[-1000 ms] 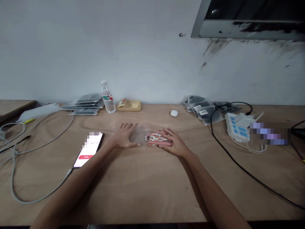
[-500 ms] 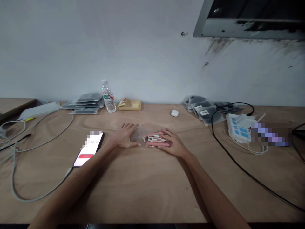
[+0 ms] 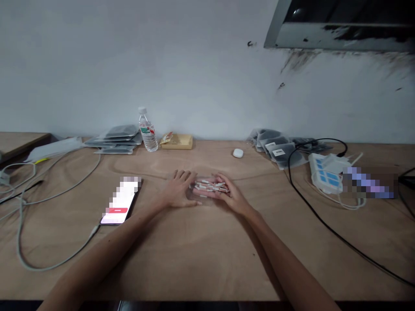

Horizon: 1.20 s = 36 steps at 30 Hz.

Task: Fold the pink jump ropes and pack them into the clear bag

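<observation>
On the table point(image 3: 194, 259), the phone point(image 3: 125, 209) lies beside the left forearm. Past it, the pink bundle point(image 3: 209, 186) sits between the hands, its long axis running left to right across them. The right hand point(image 3: 232, 192) is nearer, curled about the right end, thumb on the near side and fingers on the far. The left hand point(image 3: 181, 190) is spread, gripping nothing evident, at the left edge of a clear wrap around the bundle; whether that is sealed cannot be told. Farther off, by the wall, a bottle point(image 3: 148, 134) holds clear liquid and a tray point(image 3: 183, 144) a packet point(image 3: 167, 138).
</observation>
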Each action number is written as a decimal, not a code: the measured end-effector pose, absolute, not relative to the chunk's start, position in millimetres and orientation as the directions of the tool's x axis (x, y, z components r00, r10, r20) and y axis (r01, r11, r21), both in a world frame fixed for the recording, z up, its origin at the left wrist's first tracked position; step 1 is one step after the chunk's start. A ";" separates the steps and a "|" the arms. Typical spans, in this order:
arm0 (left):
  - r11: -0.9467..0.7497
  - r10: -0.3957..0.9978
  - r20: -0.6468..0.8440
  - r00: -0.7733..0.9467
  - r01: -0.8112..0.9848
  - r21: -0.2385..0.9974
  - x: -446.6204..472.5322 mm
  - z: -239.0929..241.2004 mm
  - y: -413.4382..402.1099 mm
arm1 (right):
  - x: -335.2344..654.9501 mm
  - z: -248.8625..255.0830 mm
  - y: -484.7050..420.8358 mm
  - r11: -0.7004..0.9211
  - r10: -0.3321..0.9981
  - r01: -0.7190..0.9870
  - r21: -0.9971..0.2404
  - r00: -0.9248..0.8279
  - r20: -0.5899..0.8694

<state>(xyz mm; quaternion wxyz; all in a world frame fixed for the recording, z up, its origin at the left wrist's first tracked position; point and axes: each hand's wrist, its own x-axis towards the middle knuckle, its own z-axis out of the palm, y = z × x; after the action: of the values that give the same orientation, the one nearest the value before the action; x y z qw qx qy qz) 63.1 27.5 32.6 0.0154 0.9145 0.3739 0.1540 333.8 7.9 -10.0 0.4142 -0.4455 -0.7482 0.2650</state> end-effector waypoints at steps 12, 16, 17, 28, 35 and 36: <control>-0.713 0.694 0.257 0.673 0.692 0.113 62.8 33.1 27.0 | 305.8 -15.1 11.2 0.245 0.968 0.138 -0.960 -0.093 0.234; -0.718 0.688 0.260 0.678 0.688 0.105 62.8 33.8 26.5 | 302.1 -17.7 14.8 0.272 0.962 0.164 -0.948 -0.059 0.266; -0.720 0.686 0.261 0.680 0.686 0.106 62.8 33.9 26.7 | 307.5 -16.4 14.8 0.300 0.954 0.211 -0.930 -0.047 0.297; -0.719 0.691 0.240 0.682 0.681 0.139 63.4 36.6 25.5 | 384.2 -0.6 18.5 0.648 0.761 0.591 -0.480 -0.527 0.378; -0.702 0.707 0.246 0.663 0.701 0.130 64.5 33.8 25.1 | 369.7 -8.6 17.9 0.589 0.807 0.713 -0.381 -0.497 0.318; -0.702 0.707 0.248 0.663 0.702 0.124 64.8 33.6 25.2 | 366.7 -8.5 17.0 0.582 0.812 0.722 -0.374 -0.490 0.319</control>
<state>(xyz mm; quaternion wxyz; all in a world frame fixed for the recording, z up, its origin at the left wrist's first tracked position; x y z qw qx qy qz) 64.8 25.2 33.6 0.0090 0.9117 0.3862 0.1399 366.7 17.0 -8.5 0.2353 -0.4470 -0.8578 0.0951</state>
